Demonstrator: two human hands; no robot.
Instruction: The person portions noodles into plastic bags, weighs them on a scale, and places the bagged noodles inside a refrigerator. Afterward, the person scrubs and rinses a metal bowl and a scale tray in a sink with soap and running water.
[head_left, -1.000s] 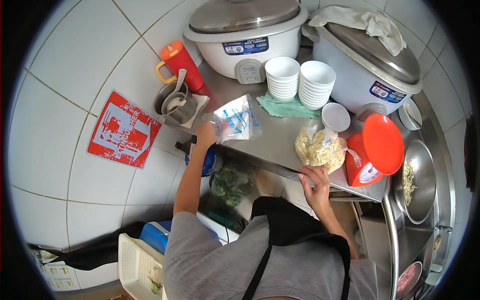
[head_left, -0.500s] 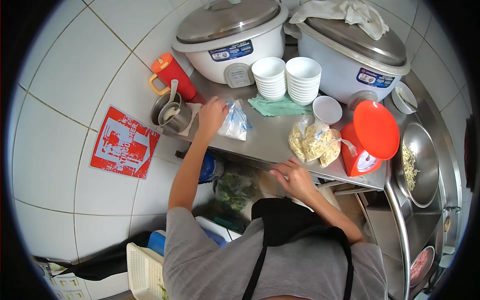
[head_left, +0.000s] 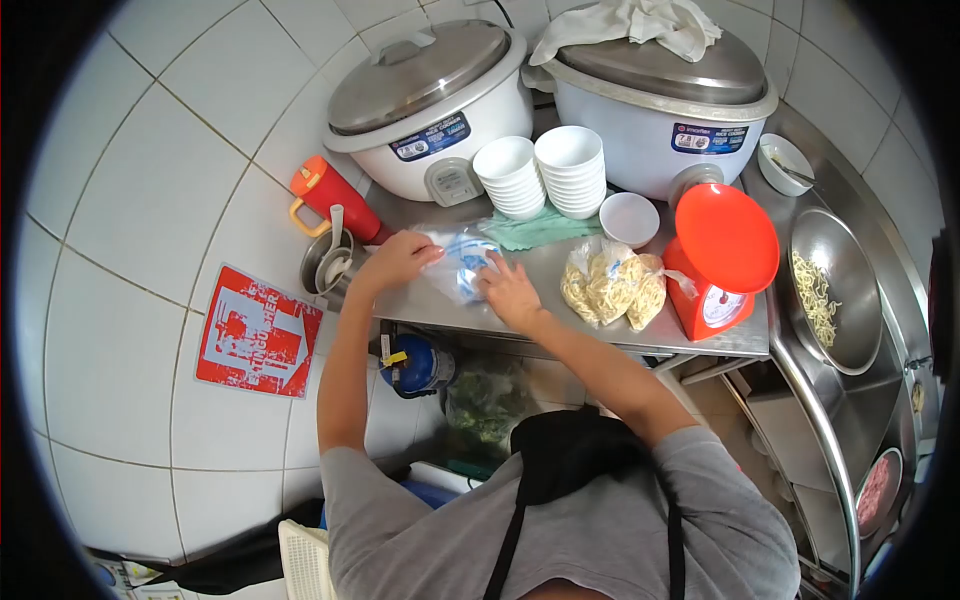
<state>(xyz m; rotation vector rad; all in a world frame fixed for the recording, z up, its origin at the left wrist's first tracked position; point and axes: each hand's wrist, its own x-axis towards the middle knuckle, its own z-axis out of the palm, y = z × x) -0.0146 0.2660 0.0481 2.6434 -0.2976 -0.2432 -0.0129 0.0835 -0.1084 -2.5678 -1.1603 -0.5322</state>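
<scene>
My left hand (head_left: pixel 402 259) pinches the left edge of a clear plastic bag with blue print (head_left: pixel 458 266) at the counter's left part. The fingers of my right hand (head_left: pixel 508 290) are spread and rest on the right side of the same bag. Behind the bag a green cloth (head_left: pixel 535 229) lies under two stacks of white bowls (head_left: pixel 573 170). Right of my right hand are knotted bags of pale noodles (head_left: pixel 612 287), a single white bowl (head_left: pixel 629 219) and a red scale (head_left: pixel 722 262).
Two large rice cookers (head_left: pixel 440 150) stand at the back. A red tumbler (head_left: pixel 335 195) and a metal pot with a ladle (head_left: pixel 330 262) are at the left. On the right is a steel bowl with noodles (head_left: pixel 835 290). A blue gas cylinder (head_left: pixel 420 368) sits below the counter.
My right hand has moved left and up from the counter's front edge onto the printed bag. My left hand has shifted on the bag's left side. The camera view has turned.
</scene>
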